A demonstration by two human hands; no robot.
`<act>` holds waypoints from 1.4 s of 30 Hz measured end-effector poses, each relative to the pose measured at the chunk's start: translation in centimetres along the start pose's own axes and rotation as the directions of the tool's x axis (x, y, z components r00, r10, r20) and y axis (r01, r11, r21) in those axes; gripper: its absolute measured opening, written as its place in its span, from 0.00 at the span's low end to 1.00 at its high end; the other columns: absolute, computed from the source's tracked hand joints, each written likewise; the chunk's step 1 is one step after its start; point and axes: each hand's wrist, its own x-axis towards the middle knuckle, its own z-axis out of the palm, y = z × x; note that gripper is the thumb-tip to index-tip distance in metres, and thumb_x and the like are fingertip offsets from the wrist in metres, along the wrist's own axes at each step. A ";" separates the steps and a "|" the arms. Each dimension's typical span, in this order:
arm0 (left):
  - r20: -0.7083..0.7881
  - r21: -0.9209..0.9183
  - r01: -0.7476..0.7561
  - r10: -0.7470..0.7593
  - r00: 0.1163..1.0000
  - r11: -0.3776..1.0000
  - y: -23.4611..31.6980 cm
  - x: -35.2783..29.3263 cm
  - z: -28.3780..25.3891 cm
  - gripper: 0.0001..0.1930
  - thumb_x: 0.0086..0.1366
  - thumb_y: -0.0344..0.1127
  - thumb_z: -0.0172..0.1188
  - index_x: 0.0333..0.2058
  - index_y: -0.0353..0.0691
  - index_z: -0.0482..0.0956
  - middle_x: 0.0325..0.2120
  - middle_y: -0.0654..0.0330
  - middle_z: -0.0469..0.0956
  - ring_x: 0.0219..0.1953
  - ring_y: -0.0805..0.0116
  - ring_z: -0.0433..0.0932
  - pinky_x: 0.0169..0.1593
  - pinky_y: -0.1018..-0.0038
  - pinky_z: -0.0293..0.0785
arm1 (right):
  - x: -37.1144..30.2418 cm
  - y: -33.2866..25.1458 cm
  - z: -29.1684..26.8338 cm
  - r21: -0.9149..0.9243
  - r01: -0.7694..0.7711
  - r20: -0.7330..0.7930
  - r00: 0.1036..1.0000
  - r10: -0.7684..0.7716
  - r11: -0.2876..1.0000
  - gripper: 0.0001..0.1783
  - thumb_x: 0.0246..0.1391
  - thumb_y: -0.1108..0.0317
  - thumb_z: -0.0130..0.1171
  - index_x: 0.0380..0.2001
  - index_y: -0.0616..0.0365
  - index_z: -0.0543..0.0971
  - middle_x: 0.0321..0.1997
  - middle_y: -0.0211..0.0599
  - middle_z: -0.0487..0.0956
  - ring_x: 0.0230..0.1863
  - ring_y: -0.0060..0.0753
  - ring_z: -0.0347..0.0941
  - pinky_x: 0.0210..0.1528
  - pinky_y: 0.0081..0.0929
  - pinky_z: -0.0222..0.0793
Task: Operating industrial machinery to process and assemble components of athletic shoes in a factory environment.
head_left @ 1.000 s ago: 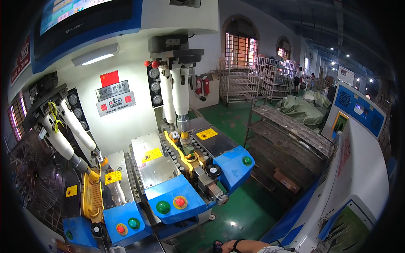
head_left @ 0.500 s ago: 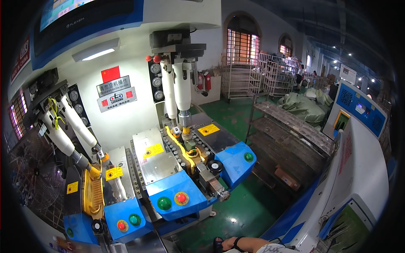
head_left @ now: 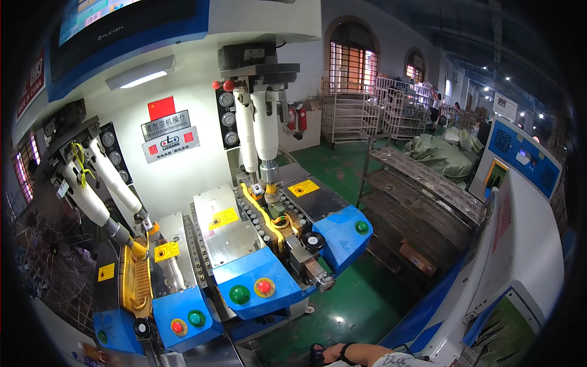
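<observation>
Neither my left hand nor my right hand shows. In front of me stands a white and blue machine with two stations. At the right station, white cylinders [head_left: 264, 125] come down onto a yellow clamp [head_left: 269, 220] between rows of round metal studs, with a dark green piece [head_left: 278, 211] under the pressing end. The left station has a similar cylinder [head_left: 92, 199] leaning down to a ribbed yellow holder [head_left: 136, 284]. Green buttons [head_left: 239, 295] and red buttons [head_left: 264, 287] sit on the blue front covers.
A worn multi-tier rack [head_left: 422, 189] stands to the right, beside another white and blue machine [head_left: 520, 244]. White wire cage trolleys [head_left: 351, 116] and green sacks [head_left: 443, 153] are further back. A sandalled foot [head_left: 318, 355] shows at the lower edge, and a fan [head_left: 58, 263] at the left.
</observation>
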 end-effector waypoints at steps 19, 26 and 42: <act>0.039 -0.053 -0.007 0.010 0.999 0.999 0.4 -0.7 -1.1 0.73 0.42 0.64 0.69 0.65 0.28 0.23 0.65 0.31 0.19 0.67 0.35 0.14 0.64 0.39 0.19 | 4.1 1.8 1.4 -0.137 0.151 0.135 0.982 -0.132 0.979 0.26 0.55 0.54 0.42 0.47 0.60 0.79 0.54 0.48 0.76 0.56 0.49 0.71 0.56 0.41 0.65; 0.029 -0.067 -0.014 0.016 0.999 0.998 0.5 -0.6 -1.2 0.72 0.42 0.64 0.69 0.65 0.27 0.25 0.65 0.32 0.19 0.67 0.36 0.15 0.64 0.39 0.19 | 3.2 1.0 0.7 -0.127 0.099 0.128 0.988 -0.082 0.987 0.28 0.54 0.53 0.48 0.50 0.62 0.76 0.53 0.50 0.77 0.55 0.51 0.72 0.57 0.41 0.65; 0.041 -0.083 -0.031 0.034 0.999 0.996 0.1 -0.8 -0.8 0.69 0.44 0.63 0.68 0.65 0.27 0.28 0.66 0.31 0.22 0.68 0.34 0.18 0.65 0.40 0.22 | -2.1 -4.5 -4.5 -0.247 0.133 -0.062 0.986 -0.152 0.960 0.24 0.53 0.52 0.49 0.41 0.60 0.80 0.45 0.49 0.80 0.50 0.51 0.75 0.51 0.47 0.70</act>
